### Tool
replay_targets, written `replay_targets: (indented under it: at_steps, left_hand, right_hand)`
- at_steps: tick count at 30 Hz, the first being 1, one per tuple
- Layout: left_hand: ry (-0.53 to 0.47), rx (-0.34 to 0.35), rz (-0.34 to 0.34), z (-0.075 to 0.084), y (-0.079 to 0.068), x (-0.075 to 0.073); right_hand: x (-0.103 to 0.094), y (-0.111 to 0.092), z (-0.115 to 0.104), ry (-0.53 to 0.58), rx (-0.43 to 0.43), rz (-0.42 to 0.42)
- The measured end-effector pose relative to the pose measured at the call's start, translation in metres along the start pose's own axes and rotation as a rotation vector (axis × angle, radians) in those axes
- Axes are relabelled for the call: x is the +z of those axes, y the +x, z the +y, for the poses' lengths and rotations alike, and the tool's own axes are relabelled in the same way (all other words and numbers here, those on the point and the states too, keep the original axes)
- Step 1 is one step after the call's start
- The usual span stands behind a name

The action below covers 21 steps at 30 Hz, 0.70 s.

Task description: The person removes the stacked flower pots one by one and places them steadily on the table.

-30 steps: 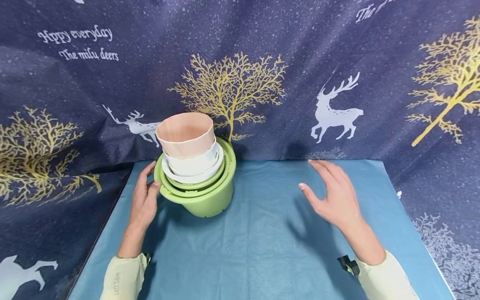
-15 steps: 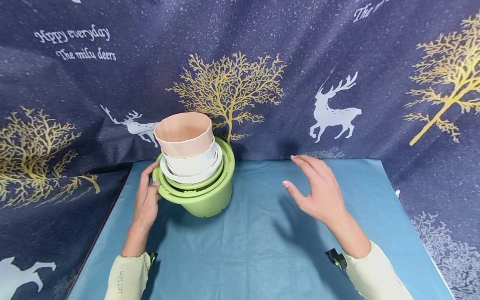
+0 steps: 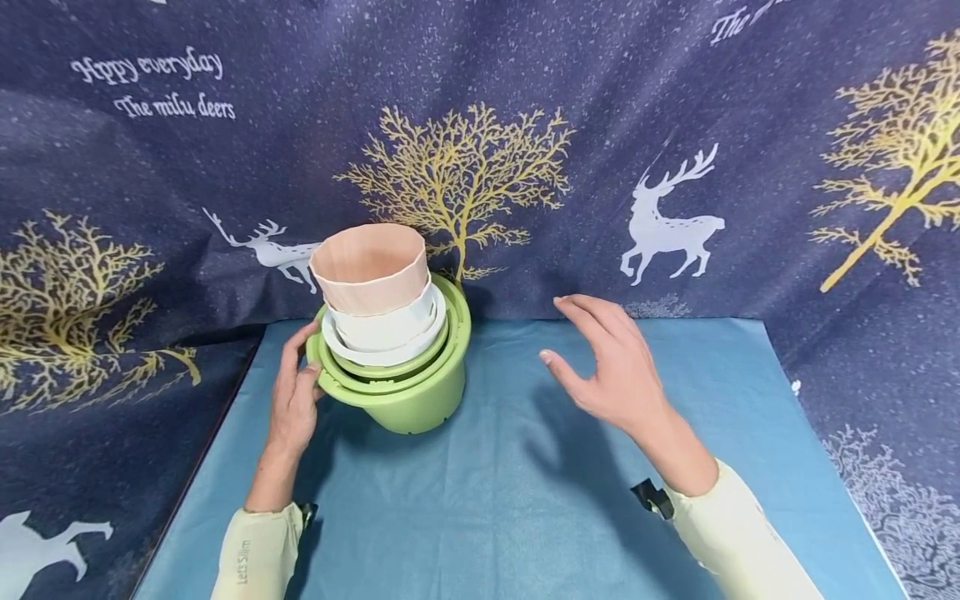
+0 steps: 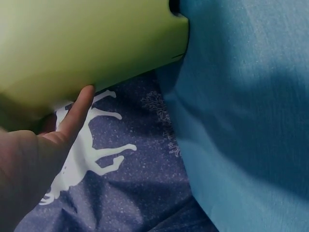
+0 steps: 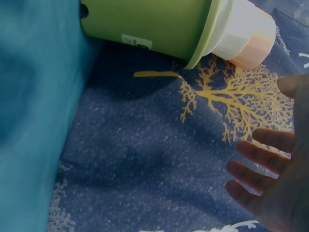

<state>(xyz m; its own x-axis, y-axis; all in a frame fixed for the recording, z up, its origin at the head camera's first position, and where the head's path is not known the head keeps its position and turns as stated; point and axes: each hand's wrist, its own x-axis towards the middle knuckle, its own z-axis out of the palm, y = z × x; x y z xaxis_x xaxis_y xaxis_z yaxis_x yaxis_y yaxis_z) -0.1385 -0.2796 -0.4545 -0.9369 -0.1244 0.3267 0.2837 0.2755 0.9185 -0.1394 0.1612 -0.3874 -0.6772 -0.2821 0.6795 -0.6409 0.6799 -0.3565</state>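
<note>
blue-clothed table (image 3: 525,500) carries a green pot (image 3: 420,400) holding nested pots.

Both arms wear pale yellow-green long sleeves, the left sleeve (image 3: 251,557) printed with small grey lettering along the forearm. A small black clip or strap piece (image 3: 651,498) sits at the right sleeve (image 3: 738,542) cuff, another at the left cuff.

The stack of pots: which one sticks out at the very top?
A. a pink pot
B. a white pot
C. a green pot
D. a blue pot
A. The pink pot sits highest in the stack, nested in a white pot, which sits inside the green pot that the left hand touches at the rim.
</note>
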Motion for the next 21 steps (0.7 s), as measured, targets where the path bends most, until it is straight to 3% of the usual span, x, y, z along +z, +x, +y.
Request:
replay_targets:
  at_steps: [21]
  left_hand:
    - [-0.056,-0.021,-0.006,0.000,0.001,0.000]
  right_hand:
    - [0.013,0.032,-0.026,0.073,-0.081,0.016]
